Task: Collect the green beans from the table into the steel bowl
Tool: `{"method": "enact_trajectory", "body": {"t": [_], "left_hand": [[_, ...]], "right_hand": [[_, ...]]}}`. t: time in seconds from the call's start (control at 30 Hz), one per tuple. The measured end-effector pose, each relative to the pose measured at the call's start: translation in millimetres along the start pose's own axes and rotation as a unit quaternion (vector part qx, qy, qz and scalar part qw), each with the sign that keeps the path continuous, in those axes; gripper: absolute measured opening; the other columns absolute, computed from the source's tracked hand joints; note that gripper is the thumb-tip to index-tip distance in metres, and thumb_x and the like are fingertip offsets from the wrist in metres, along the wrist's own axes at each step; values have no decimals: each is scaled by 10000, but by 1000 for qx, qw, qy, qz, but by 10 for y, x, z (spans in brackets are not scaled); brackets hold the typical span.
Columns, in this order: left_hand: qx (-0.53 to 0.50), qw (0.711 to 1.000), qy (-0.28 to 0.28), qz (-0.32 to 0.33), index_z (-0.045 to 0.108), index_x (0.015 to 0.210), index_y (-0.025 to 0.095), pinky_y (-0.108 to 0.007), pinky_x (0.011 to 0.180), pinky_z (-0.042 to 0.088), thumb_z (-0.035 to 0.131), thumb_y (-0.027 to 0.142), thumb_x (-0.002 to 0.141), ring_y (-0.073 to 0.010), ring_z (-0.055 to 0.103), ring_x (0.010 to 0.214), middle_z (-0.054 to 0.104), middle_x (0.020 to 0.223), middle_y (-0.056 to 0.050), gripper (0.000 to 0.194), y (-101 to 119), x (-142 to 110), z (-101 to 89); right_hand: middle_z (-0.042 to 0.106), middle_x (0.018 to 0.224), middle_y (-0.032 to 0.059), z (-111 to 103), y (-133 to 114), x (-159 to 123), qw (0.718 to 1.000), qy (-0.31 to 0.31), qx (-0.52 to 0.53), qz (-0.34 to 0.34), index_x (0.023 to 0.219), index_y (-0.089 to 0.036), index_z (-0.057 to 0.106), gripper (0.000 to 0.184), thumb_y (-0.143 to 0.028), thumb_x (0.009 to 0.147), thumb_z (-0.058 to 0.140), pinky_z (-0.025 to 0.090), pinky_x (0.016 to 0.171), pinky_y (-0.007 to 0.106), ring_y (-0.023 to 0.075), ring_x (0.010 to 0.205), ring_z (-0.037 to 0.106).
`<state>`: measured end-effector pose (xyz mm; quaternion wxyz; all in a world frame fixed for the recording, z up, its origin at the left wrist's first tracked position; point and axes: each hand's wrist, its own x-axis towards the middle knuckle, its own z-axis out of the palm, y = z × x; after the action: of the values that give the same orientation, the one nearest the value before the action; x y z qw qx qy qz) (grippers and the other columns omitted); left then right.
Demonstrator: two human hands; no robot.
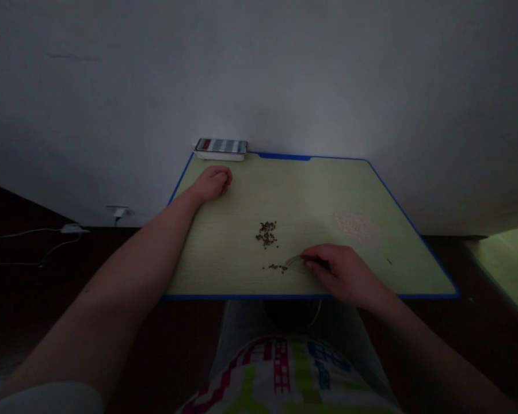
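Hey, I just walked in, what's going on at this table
A person's right hand holds a thin wire tool, its tip by a short row of small dark pieces. Just beyond lies a larger dark cluster; a pale heap is farther right. The curled left hand rests on the table, near a phone-like device.

The tabletop (228, 247) beneath the right hand (339, 267) looks smooth and faintly wood-grained, with plastic-like edging (285, 156). The wire tool (293, 263) in that hand looks metallic. Beyond the left hand (213, 182) are a glossy-screened phone (224, 145) and matt wall (285, 75).
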<state>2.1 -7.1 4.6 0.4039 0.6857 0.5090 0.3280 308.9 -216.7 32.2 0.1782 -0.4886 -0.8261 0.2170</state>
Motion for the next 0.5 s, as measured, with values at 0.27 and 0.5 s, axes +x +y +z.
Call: {"method": "enact_trajectory", "body": {"t": [0.27,0.5], "left_hand": [[16,1000,21,-7,470,545,176,-231,439,252,370,163,610,-92,357,417,392,407,17,120,156,-75,25],[14,1000,13,2,473,543,174,-228,437,252,374,162,615,-91,358,412,397,401,20,123,137,-65,19]], "right_hand": [[728,953,52,37,-65,49,1000,-10,-4,-6,1009,-193,695,242,-191,877,492,504,764,298,176,848,665],[726,970,69,33,-26,71,998,24,-23,50,1028,-170,689,253,-202,871,492,499,776,308,192,861,667]]}}
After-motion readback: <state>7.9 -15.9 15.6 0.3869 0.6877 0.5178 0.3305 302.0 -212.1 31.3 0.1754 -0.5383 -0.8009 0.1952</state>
